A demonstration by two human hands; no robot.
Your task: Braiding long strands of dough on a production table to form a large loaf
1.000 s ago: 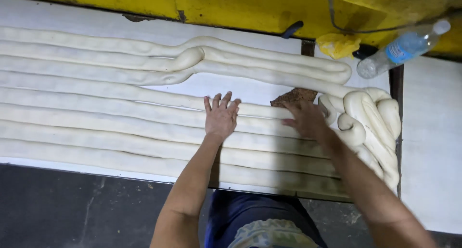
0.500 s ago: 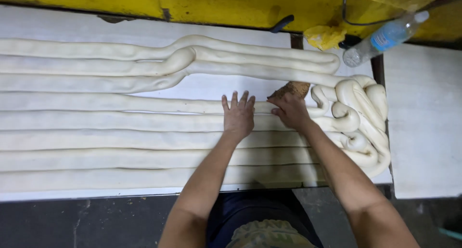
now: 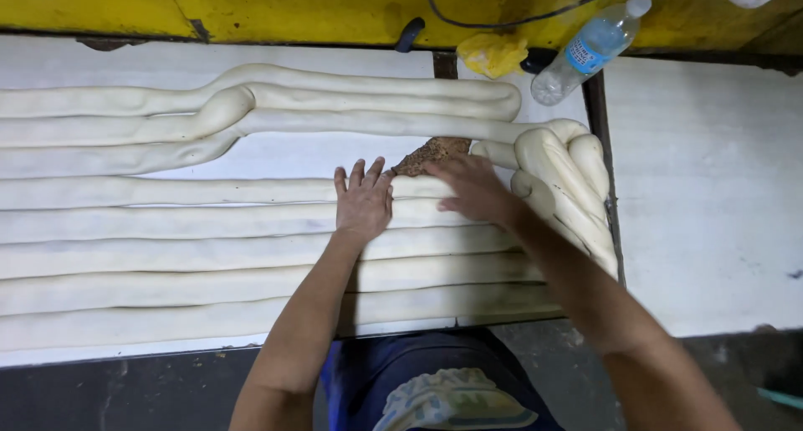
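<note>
Two bare hands lie flat on a long rope of pale dough (image 3: 167,192), one of several ropes laid side by side along a white desk (image 3: 703,188). The left hand (image 3: 364,201) rests palm down with its fingers (image 3: 355,176) spread wide, holding nothing and pressing on the top of the rope. The right hand (image 3: 473,188) is just beside it, blurred by motion. Its fingers look stretched out flat rather than curled, and they reach toward a speckled brown patch (image 3: 431,153) at the rope's upper edge.

The rope under the palms runs from the desk's left side to the middle. At the right, just beside the right hand, more dough bends into a bundle of thick loops (image 3: 560,171). Further back, two ropes merge near the desk's far edge (image 3: 230,109).

By the flat palms and the paired hands, the work in hand looks like rolling or pressing this rope against the desk near the brown patch. Such handling calls for even, light pressure from both palms so that the soft rope keeps one thickness. It also calls for care not to drag the neighbouring ropes, which touch it on the near side.

A clear plastic bottle (image 3: 590,50) lies tilted at the back, near a crumpled yellow bag (image 3: 493,54). Both are below a yellow panel (image 3: 293,8).
</note>
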